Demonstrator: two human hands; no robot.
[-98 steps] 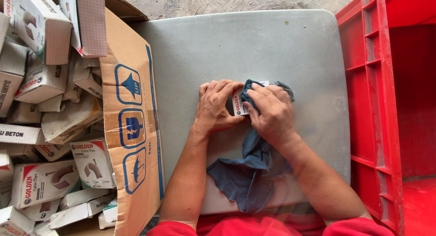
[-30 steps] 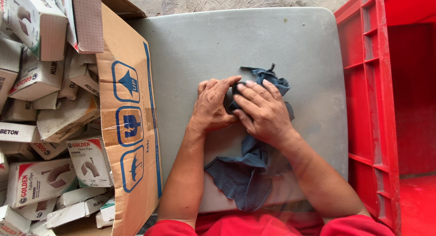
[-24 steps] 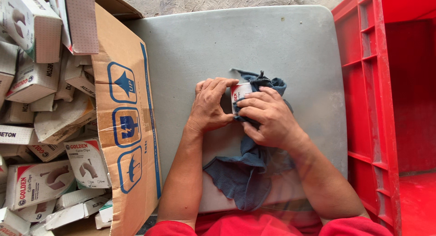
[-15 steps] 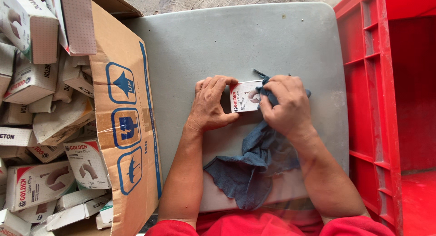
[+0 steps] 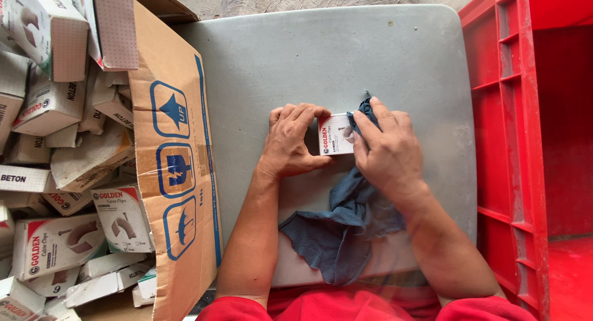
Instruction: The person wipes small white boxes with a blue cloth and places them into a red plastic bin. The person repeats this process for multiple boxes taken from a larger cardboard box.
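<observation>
Both hands worked one small white box (image 5: 336, 134) at mid-table (image 5: 278, 55): the left hand (image 5: 291, 142) clamped its edge to steady it, while the right hand (image 5: 388, 153) pressed a bunched blue cloth (image 5: 340, 231) against its far side, wiping.

Red short sleeves, bare forearms

A grey table (image 5: 278, 55) fills the middle of the view. Against its left edge leans an open brown cardboard carton (image 5: 179, 173) with blue handling symbols on its flap, heaped with small white and red boxes (image 5: 58, 240) lying at all angles. A red plastic crate (image 5: 531, 142) stands along the table's right edge.
</observation>
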